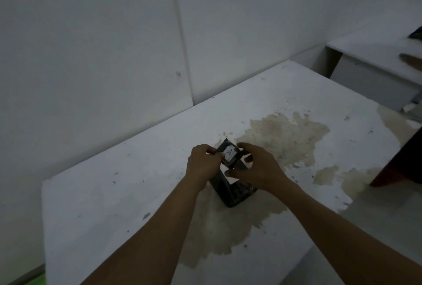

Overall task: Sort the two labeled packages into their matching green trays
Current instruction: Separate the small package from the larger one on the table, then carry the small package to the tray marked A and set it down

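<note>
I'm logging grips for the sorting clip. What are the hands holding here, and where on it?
Both the left hand and right hand pinch the black package labelled A by its opposite side edges, above a second package.

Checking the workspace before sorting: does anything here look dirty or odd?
Yes. A big brownish stain spreads over the white table, under and around the hands holding the package marked A. No green tray fully shows.

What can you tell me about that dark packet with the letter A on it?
The packet marked A is a small, dark, glossy pouch, plastic by its look, with a white label bearing a handwritten A. It is tilted above the stained white table, gripped by the left hand and the right hand. A second dark packet lies just beneath it.
</note>
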